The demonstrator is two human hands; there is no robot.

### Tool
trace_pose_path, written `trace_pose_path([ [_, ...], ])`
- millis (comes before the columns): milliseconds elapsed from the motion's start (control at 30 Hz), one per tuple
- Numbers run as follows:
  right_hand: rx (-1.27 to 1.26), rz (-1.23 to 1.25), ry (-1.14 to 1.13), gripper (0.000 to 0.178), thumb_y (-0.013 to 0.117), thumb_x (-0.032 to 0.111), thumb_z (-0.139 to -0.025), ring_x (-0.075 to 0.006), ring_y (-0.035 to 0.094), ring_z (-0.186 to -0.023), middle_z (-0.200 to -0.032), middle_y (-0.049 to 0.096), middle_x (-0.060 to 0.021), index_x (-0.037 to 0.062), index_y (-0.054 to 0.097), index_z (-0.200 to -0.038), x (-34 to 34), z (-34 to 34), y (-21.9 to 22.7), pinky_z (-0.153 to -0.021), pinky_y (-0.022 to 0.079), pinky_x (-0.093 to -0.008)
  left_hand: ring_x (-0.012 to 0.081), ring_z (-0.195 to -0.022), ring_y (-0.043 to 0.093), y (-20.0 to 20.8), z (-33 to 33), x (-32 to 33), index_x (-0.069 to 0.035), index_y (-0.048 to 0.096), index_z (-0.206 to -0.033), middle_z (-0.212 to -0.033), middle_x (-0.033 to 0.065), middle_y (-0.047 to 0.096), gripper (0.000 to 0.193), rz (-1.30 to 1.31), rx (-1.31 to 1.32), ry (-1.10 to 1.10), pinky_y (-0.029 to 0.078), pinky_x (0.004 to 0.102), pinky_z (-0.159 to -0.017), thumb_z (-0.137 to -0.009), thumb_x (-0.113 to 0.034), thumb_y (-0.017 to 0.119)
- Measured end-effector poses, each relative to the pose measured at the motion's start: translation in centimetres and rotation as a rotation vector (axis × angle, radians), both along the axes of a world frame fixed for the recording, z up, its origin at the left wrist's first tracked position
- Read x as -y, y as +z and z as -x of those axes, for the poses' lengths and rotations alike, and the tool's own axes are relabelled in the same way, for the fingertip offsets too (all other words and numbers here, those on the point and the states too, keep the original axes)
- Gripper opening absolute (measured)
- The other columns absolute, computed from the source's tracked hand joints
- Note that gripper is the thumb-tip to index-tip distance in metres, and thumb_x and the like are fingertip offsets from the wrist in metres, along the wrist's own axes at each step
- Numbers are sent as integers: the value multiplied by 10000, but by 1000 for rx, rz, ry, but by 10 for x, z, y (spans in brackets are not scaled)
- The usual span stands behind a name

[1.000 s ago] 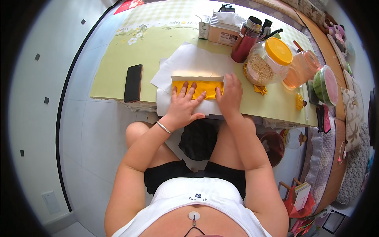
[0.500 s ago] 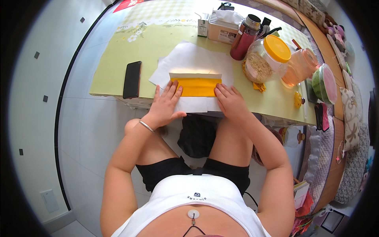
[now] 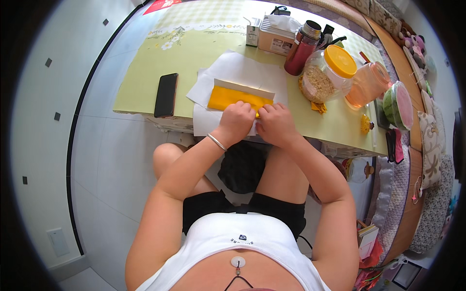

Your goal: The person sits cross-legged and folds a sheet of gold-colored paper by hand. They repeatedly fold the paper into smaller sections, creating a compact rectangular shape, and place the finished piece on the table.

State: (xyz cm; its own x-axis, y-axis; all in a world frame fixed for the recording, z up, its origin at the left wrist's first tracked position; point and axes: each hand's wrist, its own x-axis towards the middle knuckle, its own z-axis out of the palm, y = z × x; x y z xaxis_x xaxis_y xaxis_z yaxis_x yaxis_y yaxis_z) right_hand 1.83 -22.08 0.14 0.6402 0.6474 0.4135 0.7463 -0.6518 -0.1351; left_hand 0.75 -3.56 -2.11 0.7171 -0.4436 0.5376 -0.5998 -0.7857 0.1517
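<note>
A flat strip of yellow paper or cloth (image 3: 226, 98), with a pale upright edge along its far side, lies slightly slanted on sheets of white paper (image 3: 233, 65). My left hand (image 3: 238, 119) is closed, its fingers curled on the strip's near edge right of the middle. Beside it, nearly touching, my right hand (image 3: 276, 125) pinches the near edge toward the right end. The fingertips hide that part of the strip. A silver bangle (image 3: 217, 141) circles my left wrist.
A black phone (image 3: 166, 95) lies left on the table. To the right stand a red flask (image 3: 297, 56), a yellow-lidded jar (image 3: 323, 80), a pink-tinted jar (image 3: 364, 86) and a wrapped watermelon half (image 3: 399, 105). A tissue box (image 3: 274, 39) is behind.
My left hand has gone from lying flat at the strip's left end to the right, beside my right hand. Both have curled onto its near edge. The strip has turned slightly.
</note>
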Motion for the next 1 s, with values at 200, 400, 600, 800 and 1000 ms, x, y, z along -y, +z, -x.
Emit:
trace_pose_path([
  [200,3,51,-21,71,665,108,-762,-299,646,-831,-824,649,-95,81,622,-812,11,-12,-11,-816,506,-406,300,-750,614,16,3,-2,-63,593,-754,-754,94,593,97,108,-49,-24,518,410,-661,-750,-77,689],
  [400,121,-161,47,61,677,130,-777,-280,648,-832,-796,651,-82,96,627,-789,4,-17,-3,-782,524,-400,300,-732,613,4,0,1,-69,599,-719,-739,91,587,115,38,-13,27,515,414,-660,-754,-89,706],
  [600,-238,-370,-51,94,704,112,-827,-293,664,-906,-891,705,-115,53,694,-900,12,-17,-22,-783,538,-419,315,-767,606,-2,5,6,-40,680,-734,-749,108,596,99,324,3,74,503,425,-696,-798,-93,734],
  [800,-365,-578,-196,281,689,70,-859,-330,656,-1003,-1032,707,-157,29,672,-1136,1,-23,-21,-856,527,-431,322,-829,597,-5,-2,10,-30,692,-725,-812,126,608,153,462,-221,310,488,437,-757,-803,-135,771],
  [1000,-1,-236,95,483,661,138,-921,-367,504,-1363,-1417,572,-207,-27,559,-1363,2,4,-33,-1178,361,-453,329,-847,599,-11,-9,12,-36,677,-682,-826,131,606,178,437,-262,366,486,446,-785,-786,-154,761],
])
